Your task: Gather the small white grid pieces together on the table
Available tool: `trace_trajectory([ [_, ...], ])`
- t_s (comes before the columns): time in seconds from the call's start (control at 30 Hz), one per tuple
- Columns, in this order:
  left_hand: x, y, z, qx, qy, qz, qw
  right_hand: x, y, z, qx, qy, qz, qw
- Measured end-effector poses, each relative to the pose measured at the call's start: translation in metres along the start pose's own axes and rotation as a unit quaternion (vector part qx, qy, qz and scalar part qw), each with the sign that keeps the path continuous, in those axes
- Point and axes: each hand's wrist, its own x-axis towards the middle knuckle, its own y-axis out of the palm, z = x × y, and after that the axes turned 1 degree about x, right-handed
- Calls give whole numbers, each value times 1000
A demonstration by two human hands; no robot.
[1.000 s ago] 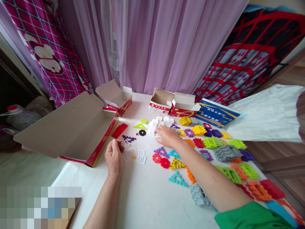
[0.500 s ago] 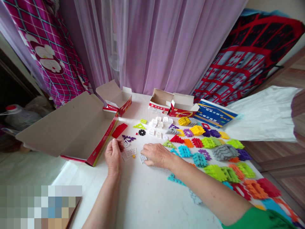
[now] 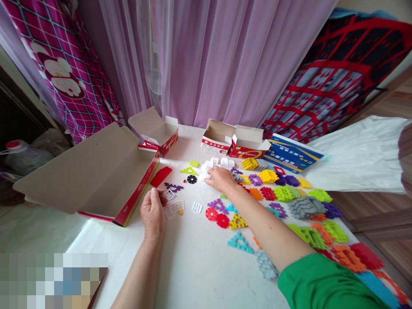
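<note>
My left hand (image 3: 152, 212) is closed near the red-edged box, its thumb and fingers on a small white window-shaped plastic piece (image 3: 170, 195). Several flat white lattice pieces (image 3: 175, 207) lie just right of it, beside a tiny yellow bit (image 3: 180, 212). Farther off, my right hand (image 3: 221, 178) reaches into the white window-shaped pieces, fingertips pinched on one at the near left of the group (image 3: 227, 162); the fingers partly cover it. A single white lattice piece (image 3: 197, 207) lies between the two hands.
A large open box (image 3: 109, 189) stands at left, with smaller open boxes (image 3: 217, 135) at the back. Piles of coloured interlocking plastic pieces (image 3: 307, 207) fill the right side. Red discs (image 3: 211, 214), a black disc (image 3: 192, 179) and a red piece (image 3: 161, 176) lie near the middle.
My right hand has left the lattice piece in the middle and moved away from me to the white pieces. Red discs and a yellow triangle are now uncovered. My left hand stays nearly still.
</note>
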Motion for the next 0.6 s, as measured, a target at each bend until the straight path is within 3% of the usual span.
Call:
trace_trajectory([
  [0.27, 1, 0, 0, 5, 7, 1, 1000, 2, -4, 1, -10, -9, 15, 1000],
  [0.43, 0, 0, -2, 5, 6, 2, 1000, -20, -7, 5, 4, -19, -6, 1000],
  [0.6, 0, 0, -1, 2, 3, 4, 1000, -62, 3, 25, 60, -161, 40, 984],
])
